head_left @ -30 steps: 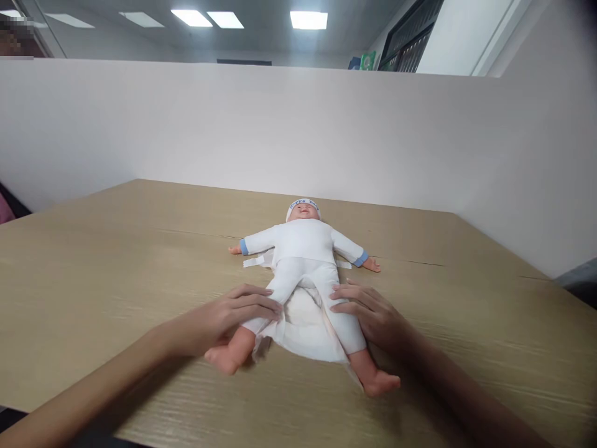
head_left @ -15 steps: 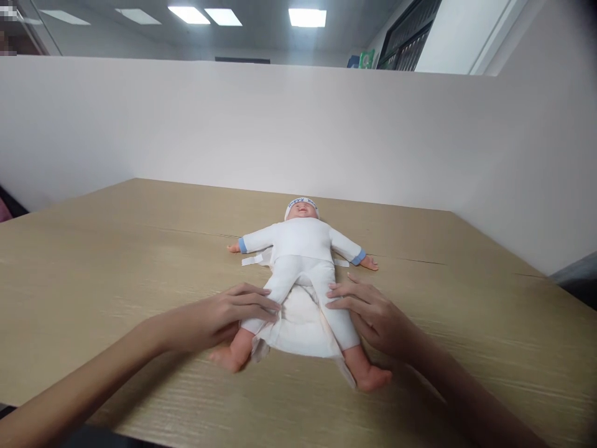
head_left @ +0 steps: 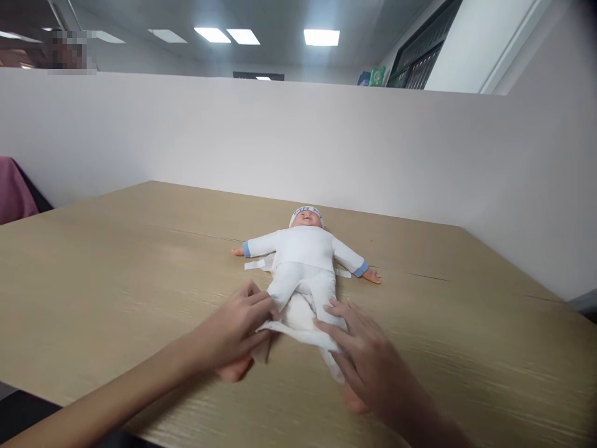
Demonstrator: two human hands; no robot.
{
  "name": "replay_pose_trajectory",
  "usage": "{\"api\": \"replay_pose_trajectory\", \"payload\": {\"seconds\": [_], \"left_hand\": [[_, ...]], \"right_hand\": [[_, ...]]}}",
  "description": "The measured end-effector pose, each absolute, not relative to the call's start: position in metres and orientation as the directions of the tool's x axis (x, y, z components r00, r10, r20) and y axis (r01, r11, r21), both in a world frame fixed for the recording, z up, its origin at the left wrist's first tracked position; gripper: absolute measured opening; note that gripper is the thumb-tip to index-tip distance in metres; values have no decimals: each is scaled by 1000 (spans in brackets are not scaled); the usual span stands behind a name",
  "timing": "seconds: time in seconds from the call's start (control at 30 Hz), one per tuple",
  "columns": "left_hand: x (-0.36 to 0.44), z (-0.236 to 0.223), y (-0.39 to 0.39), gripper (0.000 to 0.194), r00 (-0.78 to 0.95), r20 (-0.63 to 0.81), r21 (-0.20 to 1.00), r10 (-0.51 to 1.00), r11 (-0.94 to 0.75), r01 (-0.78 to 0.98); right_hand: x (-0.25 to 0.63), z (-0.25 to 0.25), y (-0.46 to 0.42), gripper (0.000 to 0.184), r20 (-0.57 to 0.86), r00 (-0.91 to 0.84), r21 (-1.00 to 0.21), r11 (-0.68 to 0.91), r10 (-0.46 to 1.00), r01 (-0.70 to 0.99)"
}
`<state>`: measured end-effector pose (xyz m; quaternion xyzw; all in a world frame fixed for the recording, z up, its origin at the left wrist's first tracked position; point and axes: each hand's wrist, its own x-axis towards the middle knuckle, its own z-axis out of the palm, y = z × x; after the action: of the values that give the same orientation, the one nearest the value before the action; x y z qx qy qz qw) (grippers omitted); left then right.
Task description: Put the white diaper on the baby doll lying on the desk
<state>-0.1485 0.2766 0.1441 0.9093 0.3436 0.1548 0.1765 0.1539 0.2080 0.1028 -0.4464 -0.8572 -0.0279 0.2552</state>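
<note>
The doll (head_left: 306,246) lies on its back on the wood-toned table (head_left: 186,280), its head at the far end, its arms stretched out to the sides and its feet towards the person. It wears a white suit with blue cuffs and a white headband with dark lettering. The white diaper (head_left: 298,313) is beneath the doll: its padded part shows between the legs, and one pale tab (head_left: 254,265) sticks out on the left of the doll's waist, another (head_left: 344,273) on the right. The near edge of the diaper is raised off the table in a band across the doll's lower legs.

The person's left hand (head_left: 249,320) is at the doll's leg on the left, its fingers bent and drawn together, pinching the near left corner of the diaper. The right hand (head_left: 366,348) is at the doll's leg on the right, its fingers spread, with fingertips on the trouser leg and on the raised diaper edge; whether its thumb pinches that edge cannot be told. Both of the doll's feet are partly hidden by the hands.

Beyond the doll's head stands a white partition (head_left: 298,137). Well apart from the doll, at the far left, hangs a pink cloth (head_left: 16,190), and above the partition ceiling lights (head_left: 321,38) are lit
</note>
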Motion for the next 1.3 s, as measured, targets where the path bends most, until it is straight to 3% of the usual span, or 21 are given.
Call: {"api": "replay_pose_trajectory", "payload": {"seconds": [0.03,0.17,0.37,0.5,0.6,0.77,0.9,1.0,1.1,1.2,1.3], "left_hand": [[-148,146,279,8,690,168,447,703,-679,582],[-143,161,297,31,596,196,551,779,-590,591],[-119,175,355,50,459,344,653,819,-560,510],[-101,168,397,55,358,313,809,879,-445,385],[-90,155,424,63,371,217,928,903,-309,210],[-85,133,453,64,428,131,978,894,-188,93],[-91,131,458,63,482,29,998,876,-55,39],[-93,133,456,63,514,-27,999,857,33,-2],[-94,134,455,61,537,-42,997,842,70,-32],[-95,133,457,58,533,-42,999,845,50,-1],[-97,131,458,59,528,-44,999,848,34,29]], "right_hand": [[155,105,211,50,454,-455,-213,589,766,780],[160,124,232,29,381,-318,-399,465,868,790],[158,151,296,44,417,-161,-698,429,894,574],[154,152,340,43,390,-4,-799,340,921,496],[154,142,370,43,350,57,-840,286,935,462],[157,116,405,49,259,79,-914,218,963,341],[173,114,410,56,204,-12,-945,200,979,260],[192,126,407,54,179,-110,-923,206,978,325],[206,137,406,49,262,17,-829,215,965,516],[201,142,403,45,390,183,-790,226,902,570],[185,141,399,43,442,108,-782,324,891,533]]}}
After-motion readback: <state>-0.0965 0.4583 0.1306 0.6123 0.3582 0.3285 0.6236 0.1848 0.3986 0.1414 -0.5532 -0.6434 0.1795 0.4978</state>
